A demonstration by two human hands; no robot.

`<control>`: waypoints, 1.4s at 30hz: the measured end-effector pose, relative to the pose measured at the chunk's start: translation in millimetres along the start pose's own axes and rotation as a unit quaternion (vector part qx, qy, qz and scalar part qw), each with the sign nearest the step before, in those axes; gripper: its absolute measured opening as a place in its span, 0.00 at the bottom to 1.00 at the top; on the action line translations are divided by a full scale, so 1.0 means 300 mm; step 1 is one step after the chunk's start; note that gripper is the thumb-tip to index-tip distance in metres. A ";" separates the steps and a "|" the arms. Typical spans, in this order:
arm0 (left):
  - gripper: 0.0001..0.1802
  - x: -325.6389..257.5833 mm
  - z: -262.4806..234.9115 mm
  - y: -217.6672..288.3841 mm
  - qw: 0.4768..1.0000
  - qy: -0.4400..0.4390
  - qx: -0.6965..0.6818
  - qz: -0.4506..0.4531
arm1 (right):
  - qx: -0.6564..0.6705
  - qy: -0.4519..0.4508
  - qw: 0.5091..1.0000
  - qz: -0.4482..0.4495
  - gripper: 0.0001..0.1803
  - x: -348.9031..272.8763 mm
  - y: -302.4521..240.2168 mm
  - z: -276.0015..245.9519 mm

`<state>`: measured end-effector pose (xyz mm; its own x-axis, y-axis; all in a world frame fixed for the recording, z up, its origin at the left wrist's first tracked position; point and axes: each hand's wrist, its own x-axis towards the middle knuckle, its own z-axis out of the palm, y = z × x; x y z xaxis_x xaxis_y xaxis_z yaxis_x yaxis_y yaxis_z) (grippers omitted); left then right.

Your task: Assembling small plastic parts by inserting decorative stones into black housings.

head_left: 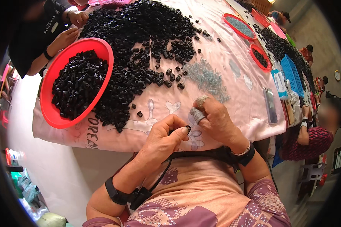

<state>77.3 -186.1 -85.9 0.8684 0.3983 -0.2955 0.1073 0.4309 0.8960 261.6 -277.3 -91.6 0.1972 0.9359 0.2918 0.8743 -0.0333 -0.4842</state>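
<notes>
My left hand (161,136) is closed, pinching a small black ring-like plastic piece (188,129) between thumb and fingertips. To its right, my right hand (220,120) is curled with thumb and fingers together; grey wrapping (197,114) covers some of its fingertips. Whatever it pinches is too small to make out. Both hands are above the near edge of a pink printed cloth (235,113). Just beyond my right hand lies a heap of tiny silvery metal pieces (206,80). A large pile of small black plastic pieces (136,26) spreads across the far left of the cloth.
A red basin (110,60) full of black pieces stands at the left. Toward the right are two red trays (224,17), a phone (269,105) and a blue basket (291,77). A co-worker's hands (70,34) are at the far left; other people sit along the right.
</notes>
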 end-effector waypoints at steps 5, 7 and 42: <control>0.08 0.001 0.002 0.003 0.999 0.016 -0.027 -0.023 | 0.418 -0.058 0.886 0.194 0.07 0.002 -0.072 -0.035; 0.08 0.003 0.001 0.002 1.000 0.014 -0.023 -0.016 | 0.487 -0.061 0.847 0.204 0.08 -0.003 -0.083 -0.024; 0.05 0.003 0.002 -0.002 0.999 0.026 -0.040 0.021 | 0.508 -0.061 0.858 0.042 0.09 -0.020 -0.074 0.006</control>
<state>78.2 -186.5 -86.5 0.8448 0.4575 -0.2775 0.0310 0.4759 0.8789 240.3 -281.5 -84.0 0.1391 0.9770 0.1615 0.0090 0.1618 -0.9868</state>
